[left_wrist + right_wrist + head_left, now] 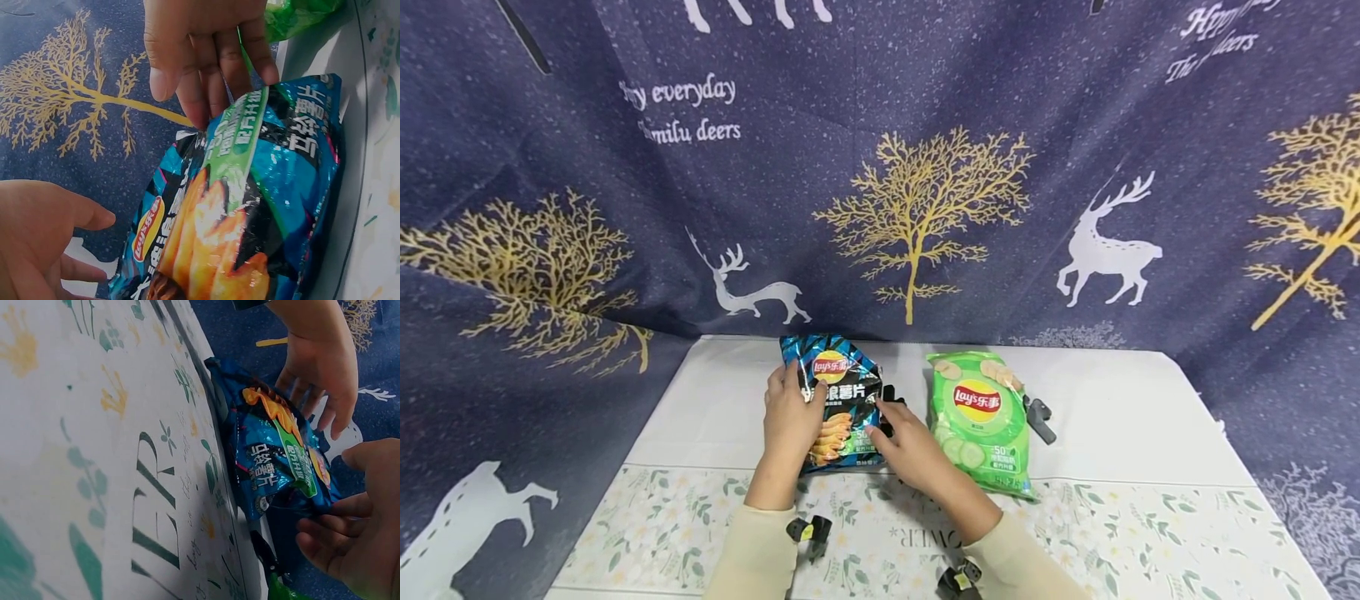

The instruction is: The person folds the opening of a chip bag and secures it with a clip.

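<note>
A blue and black Lay's chip bag [853, 390] lies on the table, its printed front facing up. My left hand [790, 421] rests along the bag's left side, with the thumb over the front. On the opposite side, my right hand [917, 450] has its fingertips at the bag's right edge. The left wrist view shows the bag [219, 219] between both hands, the fingers fairly straight. In the right wrist view the right hand [362, 531] touches the bag's edge with loosely bent fingers, while the left hand [322, 365] lies along the far side.
A green Lay's chip bag [981, 433] lies to the right of my right hand. Beside it is a small black clip-like object [1039, 419]. Another black thing [889, 396] is partly hidden behind the blue bag. A dark patterned curtain [917, 100] hangs behind the table.
</note>
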A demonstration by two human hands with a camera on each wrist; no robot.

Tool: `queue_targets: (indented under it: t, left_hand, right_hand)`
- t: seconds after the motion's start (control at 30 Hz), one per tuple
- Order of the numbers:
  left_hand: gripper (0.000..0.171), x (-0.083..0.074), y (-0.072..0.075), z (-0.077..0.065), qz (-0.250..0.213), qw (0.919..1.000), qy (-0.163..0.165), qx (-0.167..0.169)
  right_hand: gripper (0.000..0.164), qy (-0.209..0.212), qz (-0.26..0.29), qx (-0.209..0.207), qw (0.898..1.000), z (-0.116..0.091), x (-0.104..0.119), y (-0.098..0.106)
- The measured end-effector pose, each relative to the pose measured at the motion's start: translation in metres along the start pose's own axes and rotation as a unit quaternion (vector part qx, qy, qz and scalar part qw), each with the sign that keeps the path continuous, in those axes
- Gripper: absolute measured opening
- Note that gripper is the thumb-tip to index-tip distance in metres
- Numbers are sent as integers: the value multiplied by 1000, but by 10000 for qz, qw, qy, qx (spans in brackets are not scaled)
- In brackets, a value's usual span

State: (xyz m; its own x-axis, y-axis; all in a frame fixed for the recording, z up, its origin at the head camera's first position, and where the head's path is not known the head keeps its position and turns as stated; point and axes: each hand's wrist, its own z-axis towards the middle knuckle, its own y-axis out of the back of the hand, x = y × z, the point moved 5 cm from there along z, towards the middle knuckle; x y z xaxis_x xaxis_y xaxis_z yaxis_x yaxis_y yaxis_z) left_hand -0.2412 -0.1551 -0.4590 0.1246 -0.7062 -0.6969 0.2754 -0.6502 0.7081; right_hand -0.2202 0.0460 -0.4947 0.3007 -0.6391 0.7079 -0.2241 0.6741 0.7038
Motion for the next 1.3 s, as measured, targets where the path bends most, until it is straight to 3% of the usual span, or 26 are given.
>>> queue_targets:
  t: [0.83, 1.3]
  left_hand:
    - [83, -4, 17, 1, -450, 9990, -12, -55]
    - [79, -1, 22, 1, -606, 9979, -24, -237]
  right_hand:
    - [66, -51, 758, -528, 9957, 3, -2, 6]
    - [66, -112, 1159, -707, 9907, 11, -5, 7]
